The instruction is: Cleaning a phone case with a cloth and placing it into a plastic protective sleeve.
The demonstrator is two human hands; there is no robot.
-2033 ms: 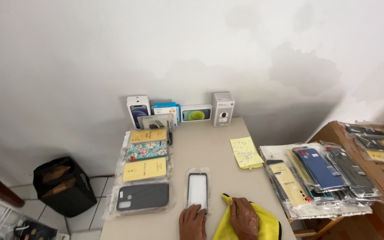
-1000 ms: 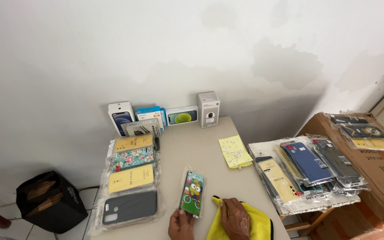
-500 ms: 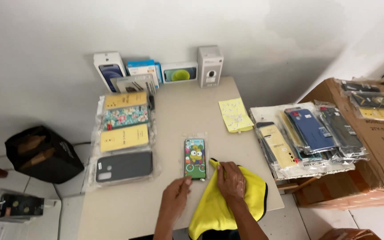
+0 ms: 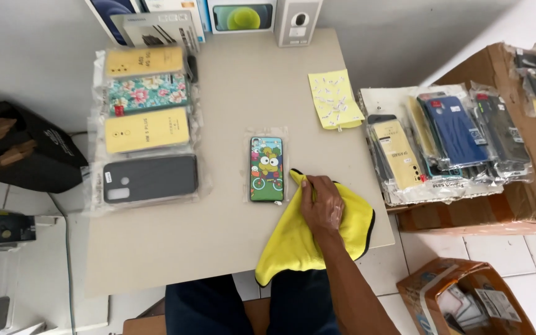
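Since a moment ago the left hand has left view, while the right hand [image 4: 322, 205] lies flat, fingers spread, gripping nothing, on the yellow cloth [image 4: 305, 239]. That cloth overhangs the table [image 4: 218, 217] edge and could slide off if dragged; beyond it, the cartoon phone case [image 4: 266, 169] lies mid-table, just beside the cloth.

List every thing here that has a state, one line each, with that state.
Right hand: flat, palm down on the yellow cloth.
Yellow cloth: spread out, one corner hanging over the table edge.
Cartoon phone case: in a clear sleeve, lying flat, picture up.
Dark grey case: bagged, lying flat.
Table: bearing cases and boxes.
Small cardboard box: open, on the floor.
Left hand: out of view.
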